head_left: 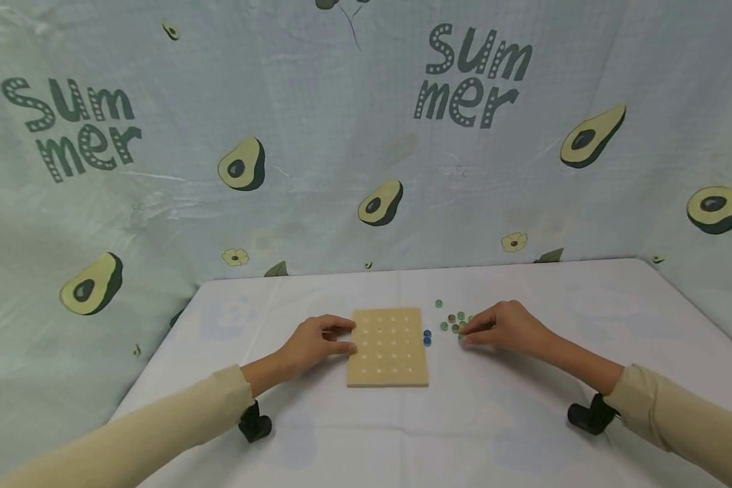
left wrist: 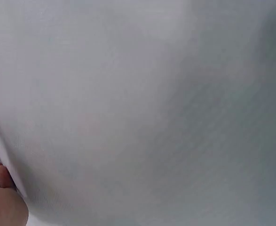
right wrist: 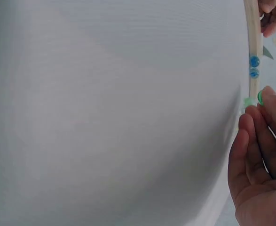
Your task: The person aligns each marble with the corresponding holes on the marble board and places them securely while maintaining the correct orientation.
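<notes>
A square light-wood board [head_left: 388,347] with rows of small hollows lies on the white-covered table. My left hand [head_left: 317,344] touches its left edge with thumb and index finger set apart along the side. In the left wrist view only a few fingertips show beside the board's edge. My right hand [head_left: 505,327] is over a loose group of glass marbles right of the board. In the right wrist view its thumb and a finger pinch a green marble [right wrist: 260,97]. Two blue marbles [head_left: 427,337] sit by the board's right edge.
Several green marbles [head_left: 444,326] and a few brownish ones [head_left: 452,318] lie scattered between the board and my right hand. The white table cover [head_left: 366,440] stretches around them, and a printed curtain [head_left: 317,135] hangs behind the table's far edge.
</notes>
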Demonstrator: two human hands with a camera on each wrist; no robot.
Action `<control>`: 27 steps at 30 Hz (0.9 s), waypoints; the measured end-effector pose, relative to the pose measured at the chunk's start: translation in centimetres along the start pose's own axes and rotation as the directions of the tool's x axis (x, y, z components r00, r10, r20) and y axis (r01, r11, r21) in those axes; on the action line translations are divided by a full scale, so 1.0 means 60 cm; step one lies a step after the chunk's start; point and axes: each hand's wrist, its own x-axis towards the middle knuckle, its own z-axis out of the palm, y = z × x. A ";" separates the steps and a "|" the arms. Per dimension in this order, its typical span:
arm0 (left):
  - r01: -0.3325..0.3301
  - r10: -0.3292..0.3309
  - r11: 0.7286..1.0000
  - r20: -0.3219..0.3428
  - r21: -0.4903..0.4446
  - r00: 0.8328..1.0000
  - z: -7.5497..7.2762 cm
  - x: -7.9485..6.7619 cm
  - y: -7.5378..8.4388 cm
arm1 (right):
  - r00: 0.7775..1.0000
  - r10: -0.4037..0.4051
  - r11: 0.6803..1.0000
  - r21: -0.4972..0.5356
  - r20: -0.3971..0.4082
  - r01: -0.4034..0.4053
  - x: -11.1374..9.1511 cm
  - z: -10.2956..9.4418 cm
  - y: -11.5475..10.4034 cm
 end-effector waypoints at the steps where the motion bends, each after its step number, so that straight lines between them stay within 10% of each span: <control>1: 0.002 -0.002 1.000 -0.005 0.003 1.000 0.000 0.000 0.002 | 1.000 -0.010 1.000 0.007 0.003 0.010 0.003 -0.002 -0.002; 27: -0.056 0.062 0.992 -0.045 0.116 0.997 0.003 0.003 0.003 | 0.978 -0.175 0.974 0.168 0.112 0.155 0.056 -0.019 -0.041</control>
